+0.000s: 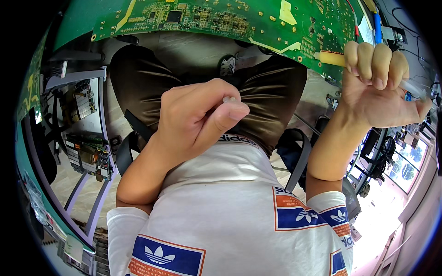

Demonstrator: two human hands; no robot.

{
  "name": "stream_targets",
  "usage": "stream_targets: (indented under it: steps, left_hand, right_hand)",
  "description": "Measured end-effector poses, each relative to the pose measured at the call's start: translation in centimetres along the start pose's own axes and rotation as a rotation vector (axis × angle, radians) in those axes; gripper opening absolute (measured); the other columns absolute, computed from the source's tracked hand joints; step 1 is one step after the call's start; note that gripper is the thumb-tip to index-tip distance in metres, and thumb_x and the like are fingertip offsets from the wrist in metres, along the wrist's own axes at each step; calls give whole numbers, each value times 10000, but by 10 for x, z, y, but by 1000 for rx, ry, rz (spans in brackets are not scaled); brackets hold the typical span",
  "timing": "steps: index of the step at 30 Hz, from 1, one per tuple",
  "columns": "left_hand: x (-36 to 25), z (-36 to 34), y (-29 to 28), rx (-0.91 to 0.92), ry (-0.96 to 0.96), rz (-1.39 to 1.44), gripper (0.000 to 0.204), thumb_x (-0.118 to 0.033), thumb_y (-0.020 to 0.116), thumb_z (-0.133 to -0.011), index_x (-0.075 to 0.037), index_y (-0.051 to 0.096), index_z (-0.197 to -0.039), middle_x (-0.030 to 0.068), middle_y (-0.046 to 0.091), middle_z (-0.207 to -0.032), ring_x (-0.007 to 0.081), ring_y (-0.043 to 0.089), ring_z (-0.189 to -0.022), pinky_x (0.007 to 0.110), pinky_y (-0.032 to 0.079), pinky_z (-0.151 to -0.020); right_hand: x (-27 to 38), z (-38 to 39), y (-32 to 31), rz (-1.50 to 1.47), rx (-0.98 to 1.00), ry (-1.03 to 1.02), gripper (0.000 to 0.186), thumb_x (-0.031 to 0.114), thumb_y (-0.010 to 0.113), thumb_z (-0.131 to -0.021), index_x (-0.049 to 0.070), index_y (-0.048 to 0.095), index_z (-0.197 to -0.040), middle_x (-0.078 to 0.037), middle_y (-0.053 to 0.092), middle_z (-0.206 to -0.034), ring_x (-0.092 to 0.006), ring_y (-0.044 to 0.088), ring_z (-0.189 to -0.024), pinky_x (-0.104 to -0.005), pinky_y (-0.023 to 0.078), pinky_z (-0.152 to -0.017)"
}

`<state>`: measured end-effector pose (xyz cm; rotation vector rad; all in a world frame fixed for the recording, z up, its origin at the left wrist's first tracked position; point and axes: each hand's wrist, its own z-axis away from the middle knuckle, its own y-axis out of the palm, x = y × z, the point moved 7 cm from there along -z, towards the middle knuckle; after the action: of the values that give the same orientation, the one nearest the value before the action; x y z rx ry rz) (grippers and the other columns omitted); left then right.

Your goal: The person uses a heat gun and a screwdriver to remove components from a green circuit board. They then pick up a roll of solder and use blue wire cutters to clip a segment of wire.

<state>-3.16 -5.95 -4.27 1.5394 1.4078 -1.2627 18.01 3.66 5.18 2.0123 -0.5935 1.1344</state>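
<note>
My right hand (pixel 375 87) is wrapped around a syringe (pixel 330 58) filled with yellow paste, its pale tip toward the left over the edge of a large green circuit board (pixel 276 39). The rear of the syringe shows as a clear part beside my thumb. In front of my lap, my left hand (pixel 195 117) is closed, with thumb and forefinger pinching a small whitish cap (pixel 229 99). Most of that cap is covered by the fingers. The board carries a black square chip (pixel 174 17) and many small parts.
A purple-edged rack (pixel 99 138) with more circuit boards (pixel 87 152) stands at the left. Beside the right forearm are black coiled cables (pixel 386 158). A blue pen-like tool (pixel 377 27) and a red lead (pixel 356 30) lie at the upper right. A chair armrest (pixel 297 156) is near my waist.
</note>
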Motion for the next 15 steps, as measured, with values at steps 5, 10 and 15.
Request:
stream_targets:
  steps: [5, 10, 15]
  left_hand:
    - [0, 0, 1, -7, 23, 9, 278, -274, 648, -954, -30, 642, -820, 34, 578, -629, 146, 564, -519, 243, 421, -495]
    - [-1, 0, 2, 2, 52, -7, 355, -308, 575, -1006, -13, 634, -817, 9, 546, -607, 77, 555, -510, 205, 389, -484]
    - [0, 1, 2, -1, 49, -8, 348, -304, 581, -1001, -14, 634, -817, 10, 549, -603, 78, 557, -511, 205, 389, -485]
  right_hand:
    - [1, 0, -1, 23, -10, 4, 586, 706, 386, -770, 132, 396, -654, -13, 409, -652, -155, 305, -603, -333, 264, -627]
    - [0, 1, 0, 24, -27, 7, 596, 718, 408, -770, 133, 406, -658, -12, 415, -658, -152, 310, -608, -332, 267, -630]
    - [-1, -1, 2, 18, 8, 21, 618, 745, 418, -775, 135, 419, -673, -12, 424, -669, -149, 317, -615, -330, 275, -646]
